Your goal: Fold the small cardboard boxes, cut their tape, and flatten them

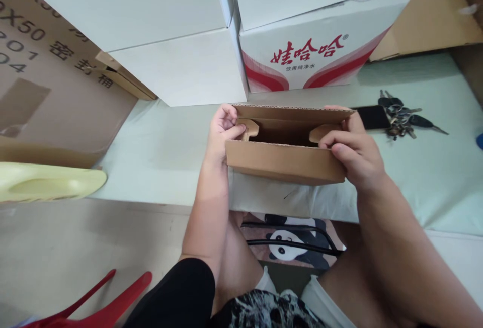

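Observation:
A small brown cardboard box (285,159) is held above the front edge of the green-covered table, its open top facing me. Small side flaps fold in at both ends, and the inside is dark. My left hand (224,129) grips the left end, with its thumb at the left flap. At the right end, my right hand (352,152) has its fingers over the flap and the near wall. Both hands are closed on the cardboard.
Stacked white cartons (181,66) and a white carton with red lettering (317,46) stand behind the box. To the right lie a black phone-like object (372,117) and a bunch of keys (402,114). A large brown carton (56,81) and a yellow plastic object (53,182) are on the left.

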{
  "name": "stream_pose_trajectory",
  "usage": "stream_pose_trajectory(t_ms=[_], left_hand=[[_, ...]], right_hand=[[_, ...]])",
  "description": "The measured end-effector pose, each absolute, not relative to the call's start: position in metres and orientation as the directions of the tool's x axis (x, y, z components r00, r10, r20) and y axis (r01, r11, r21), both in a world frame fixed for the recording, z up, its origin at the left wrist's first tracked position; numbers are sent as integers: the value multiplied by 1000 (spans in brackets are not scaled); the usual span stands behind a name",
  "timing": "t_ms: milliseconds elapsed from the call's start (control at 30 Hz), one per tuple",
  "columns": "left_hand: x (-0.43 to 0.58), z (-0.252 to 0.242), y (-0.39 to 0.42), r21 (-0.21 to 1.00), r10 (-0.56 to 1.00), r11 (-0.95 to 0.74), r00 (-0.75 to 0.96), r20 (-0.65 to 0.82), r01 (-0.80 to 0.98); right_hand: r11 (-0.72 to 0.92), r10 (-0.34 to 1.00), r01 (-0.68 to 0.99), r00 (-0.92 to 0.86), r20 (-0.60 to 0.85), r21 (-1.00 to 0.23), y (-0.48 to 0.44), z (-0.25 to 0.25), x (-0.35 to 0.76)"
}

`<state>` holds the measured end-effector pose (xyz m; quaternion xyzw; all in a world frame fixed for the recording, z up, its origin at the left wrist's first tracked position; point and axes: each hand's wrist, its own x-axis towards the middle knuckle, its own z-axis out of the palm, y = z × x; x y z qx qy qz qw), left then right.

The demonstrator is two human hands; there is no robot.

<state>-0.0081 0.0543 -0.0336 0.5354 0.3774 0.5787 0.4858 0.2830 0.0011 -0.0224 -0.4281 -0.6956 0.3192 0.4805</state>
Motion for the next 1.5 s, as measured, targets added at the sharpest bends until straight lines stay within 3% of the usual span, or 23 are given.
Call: stream_pose_trajectory(t_ms=[167,333,600,933,1267,1433,1500], left_hand=[[-9,-25,48,932,972,-223,12,236,-287],[-1,-21,47,957,974,-227,-26,226,-183],[-2,-25,52,964,980,-193,3,197,-183],[-3,-23,51,969,985,-161,34,170,-190],[-4,-18,49,970,989,-128,42,140,-207],[-5,-21,50,974,988,-130,55,142,-187],[-5,-22,52,975,990,-132,32,140,-181]], right_hand=[[319,947,342,-70,315,-884,5,-32,282],[379,923,52,50,382,-924,4,-38,274],[451,891,283,-204,406,-847,1,-25,285],[523,791,411,-561,245,-747,-1,-17,307],[581,754,438,-606,251,-686,-13,-3,302],[566,762,535,-629,151,-627,-15,-1,300],[586,756,519,-626,191,-622,-13,-3,299]])
